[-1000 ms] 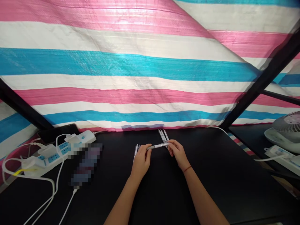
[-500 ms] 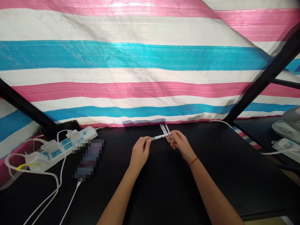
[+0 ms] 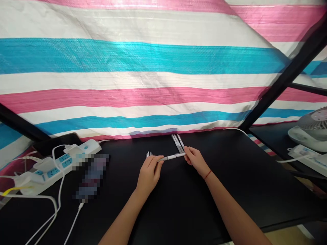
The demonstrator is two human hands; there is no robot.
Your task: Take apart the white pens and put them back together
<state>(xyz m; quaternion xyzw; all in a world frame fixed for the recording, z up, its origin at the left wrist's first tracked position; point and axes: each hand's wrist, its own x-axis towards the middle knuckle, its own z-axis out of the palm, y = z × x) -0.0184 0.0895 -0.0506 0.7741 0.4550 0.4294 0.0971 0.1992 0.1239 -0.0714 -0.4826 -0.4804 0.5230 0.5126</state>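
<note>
Along the desk (image 3: pixel 230 204), at the far left, a white power strip (image 3: pixel 55 166) sits with plugs in its sockets and white cables (image 3: pixel 59 190) trailing from it. Beside it lies an object blurred past recognition (image 3: pixel 92 177) (a white cable runs from its near end). Next, the tips of some pens (image 3: pixel 149 154) show just beyond the left hand (image 3: pixel 149 175), whose grip pinches one end of a white pen (image 3: pixel 171 157) between thumb and fingers. That pen is held level between the hands, and the right hand (image 3: pixel 195 160) pinches its other end, just in front of a small bunch of white pens (image 3: pixel 178 143) lying near the desk's far edge. A red string bracelet (image 3: pixel 207 175) circles the right wrist. Farther right, on a lower dark surface (image 3: pixel 270 139), sit a small fan (image 3: pixel 313 124) and a second power strip (image 3: pixel 305 161), and a pink, white and blue striped tarpaulin (image 3: pixel 143 58) hangs behind everything.
</note>
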